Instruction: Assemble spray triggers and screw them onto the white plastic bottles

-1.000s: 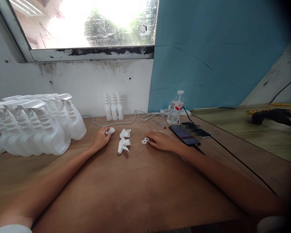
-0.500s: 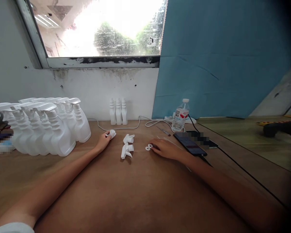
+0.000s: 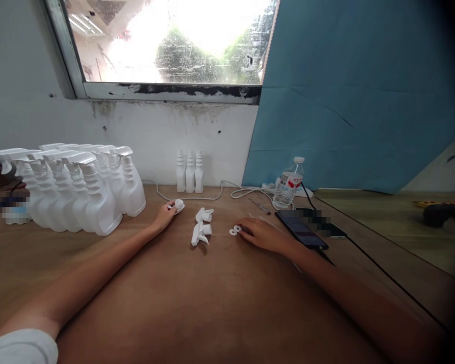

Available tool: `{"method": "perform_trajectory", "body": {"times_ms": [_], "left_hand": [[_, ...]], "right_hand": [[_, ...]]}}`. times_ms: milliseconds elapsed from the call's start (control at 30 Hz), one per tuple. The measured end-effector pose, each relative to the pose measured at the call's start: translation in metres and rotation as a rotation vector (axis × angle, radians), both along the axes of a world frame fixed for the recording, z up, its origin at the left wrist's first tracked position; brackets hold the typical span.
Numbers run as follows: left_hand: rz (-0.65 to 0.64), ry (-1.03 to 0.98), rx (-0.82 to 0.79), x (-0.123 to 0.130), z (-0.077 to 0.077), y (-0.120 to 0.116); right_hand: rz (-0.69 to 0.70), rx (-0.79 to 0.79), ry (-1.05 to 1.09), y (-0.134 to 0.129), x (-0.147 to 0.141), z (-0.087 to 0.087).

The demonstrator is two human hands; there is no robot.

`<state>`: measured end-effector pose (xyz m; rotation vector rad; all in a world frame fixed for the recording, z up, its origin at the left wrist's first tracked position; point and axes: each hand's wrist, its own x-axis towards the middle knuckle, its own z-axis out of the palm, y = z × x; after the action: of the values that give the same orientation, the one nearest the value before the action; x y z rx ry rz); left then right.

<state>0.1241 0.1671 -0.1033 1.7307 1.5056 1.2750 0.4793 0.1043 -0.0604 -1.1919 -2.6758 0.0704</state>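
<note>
Left of the middle of the table, my left hand (image 3: 164, 217) is closed on a white spray trigger head (image 3: 179, 205), its round cap side facing up. To the right, my right hand (image 3: 258, 234) rests low over the tabletop, fingers curled together. Its fingertips pinch at one white ring washer (image 3: 237, 229); a second washer (image 3: 233, 232) lies against that one. Between my hands two more white trigger heads lie on their sides, a farther one (image 3: 203, 216) and a nearer one (image 3: 199, 234).
White spray bottles (image 3: 102, 207) with triggers fitted stand in rows at the left. Three slim white bottles (image 3: 190, 174) stand by the wall. At the right are a water bottle (image 3: 288, 184), a phone (image 3: 301, 230), cables, a thin screwdriver-like tool (image 3: 263, 208) and thin clear tubes (image 3: 276, 225).
The view has shifted slightly, so everything sits a little farther right. My left hand still holds the trigger head, and my right hand stays at the washers.
</note>
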Motion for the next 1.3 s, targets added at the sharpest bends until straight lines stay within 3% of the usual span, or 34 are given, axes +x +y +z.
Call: {"method": "perform_trajectory", "body": {"times_ms": [1300], "left_hand": [[0.011,0.007,-0.009,0.0002,0.0027,0.0008]], "right_hand": [[-0.018,-0.033,-0.021,-0.0068,-0.0032,0.0042]]}}
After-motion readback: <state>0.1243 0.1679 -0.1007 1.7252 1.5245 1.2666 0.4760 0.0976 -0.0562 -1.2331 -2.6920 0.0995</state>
